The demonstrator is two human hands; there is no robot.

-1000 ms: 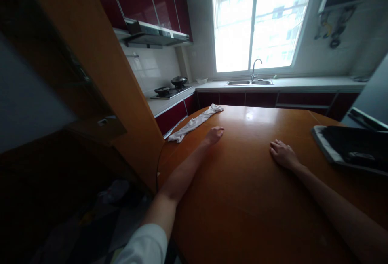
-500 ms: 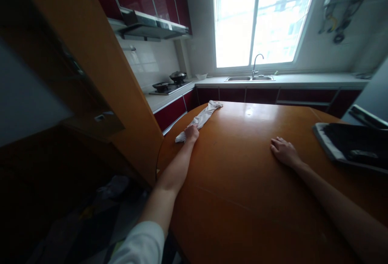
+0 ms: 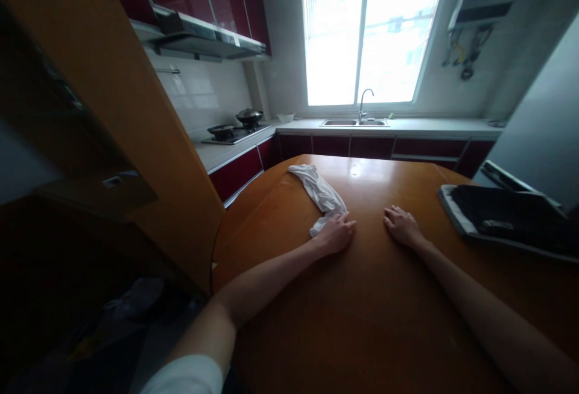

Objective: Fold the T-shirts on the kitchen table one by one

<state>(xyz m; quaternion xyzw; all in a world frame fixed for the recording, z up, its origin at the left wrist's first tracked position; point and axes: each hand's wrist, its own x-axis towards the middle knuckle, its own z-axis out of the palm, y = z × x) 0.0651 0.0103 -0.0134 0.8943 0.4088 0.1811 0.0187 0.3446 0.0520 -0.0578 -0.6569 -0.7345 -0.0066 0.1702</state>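
The left hand (image 3: 335, 235) lay on the near end of a white cloth (image 3: 319, 192), its fingers (image 3: 346, 223) pressed down flat on the fabric and held close together rather than pinching it. The cloth stretched as a crumpled strip from that hand away toward the far left part of the round orange wooden surface (image 3: 362, 309), its far end bunched near the edge. The right hand (image 3: 401, 227) rested palm down on the bare wood just to the right of the left hand, apart from the cloth, with its fingers slightly spread and holding nothing. At the right edge of the surface sat a dark tray (image 3: 506, 220) with grey rims, well apart from both hands. Beyond the surface, under the bright window, stood a sink (image 3: 353, 122) with its tap, and a stove (image 3: 230, 134) with pans lay to the far left.
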